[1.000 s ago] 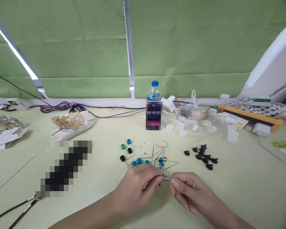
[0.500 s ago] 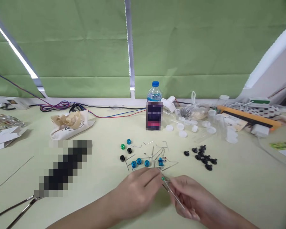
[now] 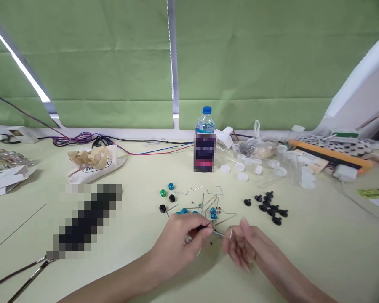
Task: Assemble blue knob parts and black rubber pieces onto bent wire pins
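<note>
My left hand [image 3: 185, 242] pinches a thin metal rod [image 3: 221, 234] with a short bend at its far end. A dark piece [image 3: 202, 228] shows between the thumb and fingers; its kind is unclear. The right hand [image 3: 244, 244] has its fingers apart and slightly blurred, close to the rod's bent tip. Beyond the hands lie blue knobs [image 3: 184, 211], black knobs [image 3: 162, 208], a green knob [image 3: 163, 193] and several thin bent metal rods [image 3: 215, 187]. A blue metal part [image 3: 213, 213] and a tiny green piece [image 3: 200, 205] sit among them.
Black flanged pieces [image 3: 274, 208] are clustered to the right. Behind stand a water bottle [image 3: 205, 123], white caps [image 3: 242, 176] and clear tubes [image 3: 268, 181]. A cloth pouch [image 3: 96, 168], a blurred-out dark object [image 3: 88, 223] and cables [image 3: 72, 140] are at left.
The right hand has let go of the long metal rod and opened, shifting slightly right. The left hand now holds a bent rod with a dark piece. A tiny green piece now shows among the rods.
</note>
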Available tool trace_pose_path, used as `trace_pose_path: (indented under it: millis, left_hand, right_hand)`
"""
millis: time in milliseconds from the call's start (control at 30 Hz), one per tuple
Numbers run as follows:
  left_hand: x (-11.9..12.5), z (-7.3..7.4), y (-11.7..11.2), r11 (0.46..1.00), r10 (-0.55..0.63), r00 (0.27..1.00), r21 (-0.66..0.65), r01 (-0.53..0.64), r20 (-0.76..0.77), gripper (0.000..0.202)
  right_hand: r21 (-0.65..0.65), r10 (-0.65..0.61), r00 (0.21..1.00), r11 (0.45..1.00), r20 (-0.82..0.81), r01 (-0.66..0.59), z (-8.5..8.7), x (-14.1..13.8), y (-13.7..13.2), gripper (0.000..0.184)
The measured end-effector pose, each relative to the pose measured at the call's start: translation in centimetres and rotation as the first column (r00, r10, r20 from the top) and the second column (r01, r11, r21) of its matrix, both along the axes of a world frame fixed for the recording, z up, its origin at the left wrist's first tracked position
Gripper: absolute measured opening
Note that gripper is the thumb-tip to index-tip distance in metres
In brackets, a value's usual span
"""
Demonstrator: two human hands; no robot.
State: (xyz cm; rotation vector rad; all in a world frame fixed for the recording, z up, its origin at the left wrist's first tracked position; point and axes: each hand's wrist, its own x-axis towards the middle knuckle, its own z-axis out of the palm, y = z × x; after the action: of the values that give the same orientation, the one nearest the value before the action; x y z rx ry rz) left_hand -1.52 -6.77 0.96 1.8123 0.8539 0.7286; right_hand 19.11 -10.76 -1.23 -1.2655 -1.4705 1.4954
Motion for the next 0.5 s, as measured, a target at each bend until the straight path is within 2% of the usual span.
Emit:
trace_pose_path:
  millis: [33, 67, 100, 167, 267, 333, 400, 433, 467, 500]
  left_hand:
    - [-0.1, -0.1, -0.1, 0.984, 0.010, 1.000, 0.178, -0.005, -0.028, 0.021]
    - [-0.1, -0.2, -0.2, 0.950, 0.004, 0.999, 0.311, 0.011, -0.048, 0.021]
    - [-0.1, -0.3, -0.3, 0.923, -0.008, 0.998, 0.384, 0.032, -0.064, 0.021]
    - [-0.1, -0.3, -0.4, 0.925, -0.016, 0.996, 0.378, 0.050, -0.093, 0.021]
    - [0.1, -0.2, -0.4, 0.958, 0.009, 0.992, 0.285, 0.028, -0.128, 0.020]
    - [0.1, -0.2, -0.4, 0.956, 0.000, 0.991, 0.292, 0.039, -0.133, 0.021]
    - [0.1, -0.2, -0.3, 0.967, -0.004, 0.992, 0.252, 0.036, -0.125, 0.022]
    - [0.1, -0.2, -0.2, 0.986, -0.003, 0.995, 0.164, 0.020, -0.102, 0.022]
    - [0.1, -0.2, 0.0, 1.000, -0.007, 0.998, 0.024, 0.009, -0.066, 0.022]
    - [0.1, -0.1, 0.2, 0.989, -0.017, 1.000, -0.147, 0.014, -0.018, 0.022]
  right_hand:
    - [-0.169, -0.010, 0.995, 0.986, -0.095, -0.006, 0.0, -0.1, 0.1, 0.066]
    - [-0.279, -0.031, 0.987, 0.960, -0.156, -0.014, 0.0, -0.2, 0.1, 0.063]
    - [-0.328, -0.057, 0.981, 0.945, -0.188, -0.008, 0.1, -0.3, 0.2, 0.058]
    - [-0.313, -0.079, 0.977, 0.950, -0.200, 0.013, 0.2, -0.3, 0.4, 0.048]
    - [-0.232, 0.008, 0.990, 0.972, -0.139, -0.041, 0.4, -0.2, 0.7, 0.046]
    - [-0.129, 0.057, 0.998, 0.990, -0.020, -0.059, 0.4, -0.1, 0.7, 0.047]
    - [0.092, 0.010, 0.984, 0.995, 0.176, -0.026, 0.4, 0.2, 0.2, 0.044]
    - [0.233, -0.031, 0.964, 0.972, 0.263, -0.033, 0.3, 0.4, -0.2, 0.041]
    - [0.361, -0.062, 0.943, 0.931, 0.327, -0.064, 0.3, 0.7, -0.6, 0.036]
    - [0.455, -0.068, 0.929, 0.883, 0.364, -0.113, 0.3, 0.9, -1.0, 0.033]
